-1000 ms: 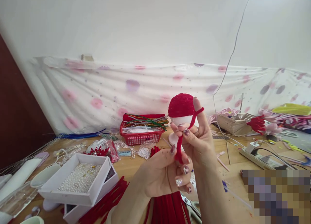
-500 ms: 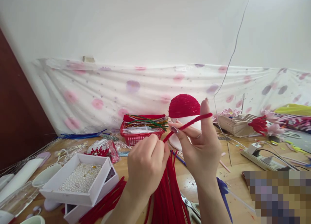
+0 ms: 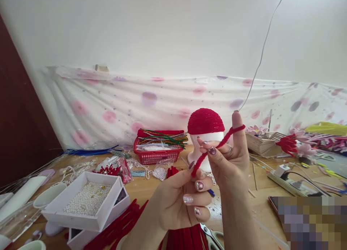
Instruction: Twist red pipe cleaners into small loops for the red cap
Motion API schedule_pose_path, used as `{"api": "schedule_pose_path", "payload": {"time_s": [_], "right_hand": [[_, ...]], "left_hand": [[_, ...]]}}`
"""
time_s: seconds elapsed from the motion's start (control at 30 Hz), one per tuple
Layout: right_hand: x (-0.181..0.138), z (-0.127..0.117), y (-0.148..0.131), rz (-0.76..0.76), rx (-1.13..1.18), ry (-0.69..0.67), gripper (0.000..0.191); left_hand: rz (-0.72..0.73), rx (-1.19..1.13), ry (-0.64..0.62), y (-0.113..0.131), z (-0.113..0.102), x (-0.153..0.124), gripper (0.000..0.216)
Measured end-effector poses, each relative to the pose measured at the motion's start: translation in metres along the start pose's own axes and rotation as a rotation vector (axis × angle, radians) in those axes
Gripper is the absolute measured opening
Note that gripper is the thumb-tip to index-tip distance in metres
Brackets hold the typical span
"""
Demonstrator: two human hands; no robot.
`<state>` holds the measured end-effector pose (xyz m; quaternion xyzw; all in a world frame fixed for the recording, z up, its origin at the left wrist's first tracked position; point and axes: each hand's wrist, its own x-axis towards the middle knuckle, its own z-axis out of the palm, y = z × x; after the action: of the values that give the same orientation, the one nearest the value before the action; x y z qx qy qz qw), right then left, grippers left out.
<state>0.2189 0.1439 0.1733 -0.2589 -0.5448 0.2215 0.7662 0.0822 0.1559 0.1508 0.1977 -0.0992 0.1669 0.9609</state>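
Note:
A red pipe cleaner (image 3: 224,143) runs slantwise between my two hands above the table. My left hand (image 3: 184,199) pinches its lower end between thumb and fingertips, the nails turned toward me. Higher and to the right, my right hand (image 3: 230,156) grips the middle between thumb and fingers, and the upper end bends around its raised index finger. Behind the hands stands a white mannequin head (image 3: 210,137) in a red ridged cap (image 3: 206,121). Below them lies a bundle of red pipe cleaners (image 3: 187,237), partly hidden by my left hand.
White boxes of pearl beads (image 3: 86,199) stand at left. A red basket (image 3: 158,156) of coloured pipe cleaners is behind. Scissors (image 3: 213,237) lie at the front. At right are a power strip (image 3: 288,181), a pixelated flat object (image 3: 311,223) and a slatted basket (image 3: 261,143).
My left hand has turned from knuckles up to fingertips showing and dropped slightly. The pipe cleaner's upper end now curls further around my right index finger. The view has shifted a little.

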Motion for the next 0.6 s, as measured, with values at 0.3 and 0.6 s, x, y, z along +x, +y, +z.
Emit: {"api": "schedule_pose_path", "payload": {"time_s": [0.3, 0.6], "right_hand": [[0.0, 0.007, -0.002, 0.038, 0.078, 0.023, 0.084], [-0.002, 0.008, -0.01, 0.192, -0.064, 0.046, 0.096]], "left_hand": [[0.299, 0.192, 0.069, -0.013, -0.004, 0.012, 0.031], [1.027, 2.395, 0.573, 0.0, -0.012, -0.013, 0.029]]}}
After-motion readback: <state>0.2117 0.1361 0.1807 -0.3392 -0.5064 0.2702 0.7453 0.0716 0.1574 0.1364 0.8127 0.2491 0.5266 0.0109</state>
